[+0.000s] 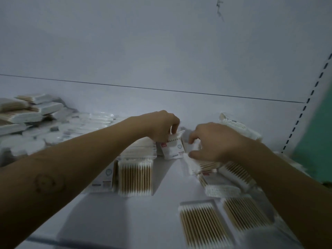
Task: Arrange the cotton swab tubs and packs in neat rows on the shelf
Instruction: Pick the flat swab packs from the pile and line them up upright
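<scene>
White shelf board (pixel 161 209) meets a white back panel (pixel 161 51), with a slotted upright (pixel 305 108) at three o'clock. Near the centre the left hand (pixel 159 126) pinches the top of a standing pack (pixel 173 149) of wooden-stemmed swabs. Just beside it, toward three o'clock, the right hand (pixel 217 142) curls its fingers round the pale edge of a second pack (pixel 195 148); the hands are close but not touching. A flat pack (pixel 134 178) lies at seven o'clock, and two front packs (pixel 203 225) lie side by side at five o'clock. At nine o'clock a loose stack of packs (pixel 27 112) sits above blurred round white tubs (pixel 34 146). Behind the right hand another heap (pixel 239 128) leans against the back panel.
</scene>
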{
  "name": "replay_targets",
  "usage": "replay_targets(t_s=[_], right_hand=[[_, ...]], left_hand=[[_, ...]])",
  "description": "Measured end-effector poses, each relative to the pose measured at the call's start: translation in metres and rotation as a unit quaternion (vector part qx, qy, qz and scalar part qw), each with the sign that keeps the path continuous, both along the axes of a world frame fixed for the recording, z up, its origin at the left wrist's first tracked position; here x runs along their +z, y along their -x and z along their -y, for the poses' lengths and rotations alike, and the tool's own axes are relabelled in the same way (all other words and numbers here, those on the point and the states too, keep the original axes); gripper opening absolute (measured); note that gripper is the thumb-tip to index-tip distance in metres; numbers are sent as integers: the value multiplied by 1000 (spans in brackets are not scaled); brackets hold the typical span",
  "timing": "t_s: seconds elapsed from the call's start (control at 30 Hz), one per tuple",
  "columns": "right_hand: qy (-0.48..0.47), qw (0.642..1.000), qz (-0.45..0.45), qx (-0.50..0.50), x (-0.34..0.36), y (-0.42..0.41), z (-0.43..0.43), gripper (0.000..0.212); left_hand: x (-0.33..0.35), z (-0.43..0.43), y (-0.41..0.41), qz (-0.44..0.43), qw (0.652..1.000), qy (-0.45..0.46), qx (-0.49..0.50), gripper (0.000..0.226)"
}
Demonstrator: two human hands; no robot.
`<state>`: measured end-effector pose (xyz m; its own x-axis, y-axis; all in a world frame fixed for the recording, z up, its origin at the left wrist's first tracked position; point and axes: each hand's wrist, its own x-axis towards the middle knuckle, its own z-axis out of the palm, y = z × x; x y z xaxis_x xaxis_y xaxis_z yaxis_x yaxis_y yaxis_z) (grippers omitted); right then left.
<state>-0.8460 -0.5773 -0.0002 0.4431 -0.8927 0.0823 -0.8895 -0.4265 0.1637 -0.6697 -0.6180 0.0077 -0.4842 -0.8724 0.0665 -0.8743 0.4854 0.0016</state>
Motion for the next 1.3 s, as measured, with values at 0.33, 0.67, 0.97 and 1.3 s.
replay_targets(t_s=[0.33,0.67,0.97,1.3], right_hand=[[48,987,151,-21,-23,-32,31,32],[13,994,103,-28,-19,-26,28,15],[-51,999,4,-5,0,2,3,46],[3,998,-67,-4,-21,1,-5,55]], left_hand=[[-5,7,-7,28,999,13,34,29],[-9,9,0,125,988,86,25,30],[-13,-6,11,199,965,164,49,28],[-30,-44,25,70,981,178,32,40]])
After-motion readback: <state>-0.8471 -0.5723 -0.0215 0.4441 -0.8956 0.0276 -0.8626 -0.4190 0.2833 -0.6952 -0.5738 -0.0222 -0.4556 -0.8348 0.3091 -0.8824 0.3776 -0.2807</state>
